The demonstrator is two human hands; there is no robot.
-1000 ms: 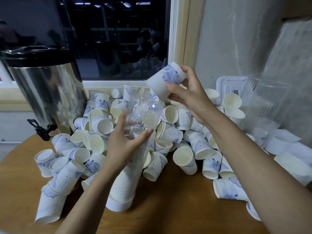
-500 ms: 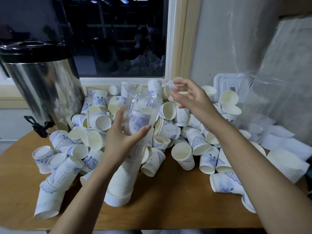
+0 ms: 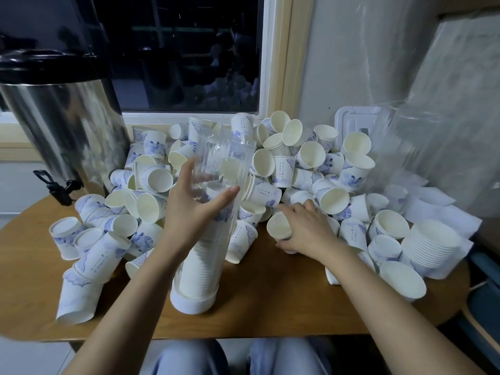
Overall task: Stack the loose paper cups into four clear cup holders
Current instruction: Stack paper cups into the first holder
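Since the frame half a second ago the right hand (image 3: 308,231) has dropped from beside the holder's mouth to the front of the heap. Its grip is now curved over a paper cup (image 3: 278,228) lying on its side, thumb tucked under, index finger stretched out past the rim. The left hand (image 3: 194,209) has a wide grip round the middle of the clear cup holder (image 3: 216,169), thumb across the near side and fingers behind. The holder stands on its white base on the bench (image 3: 257,307) and leans away from the person. A nested stack (image 3: 200,269) fills its lower part and the upper part looks empty. Just behind both hands lies the pile of loose cups (image 3: 305,158), heaped against the window sill and wall. Lifting the cup may well loosen the cups resting near it, so some could roll forward. With the holder tilted on its base, a slack left grip could let it slide or tip into the heap. The one-handed hold on the cup looks shallow, so it might slip on the way up. Open room is mostly the bare strip of bench between the forearms, running to the front edge. On the left, toppled cups lie near that edge beside the metal urn (image 3: 62,125). On the right, a separate nested stack (image 3: 430,244) and plastic sheeting (image 3: 433,131) crowd the corner.
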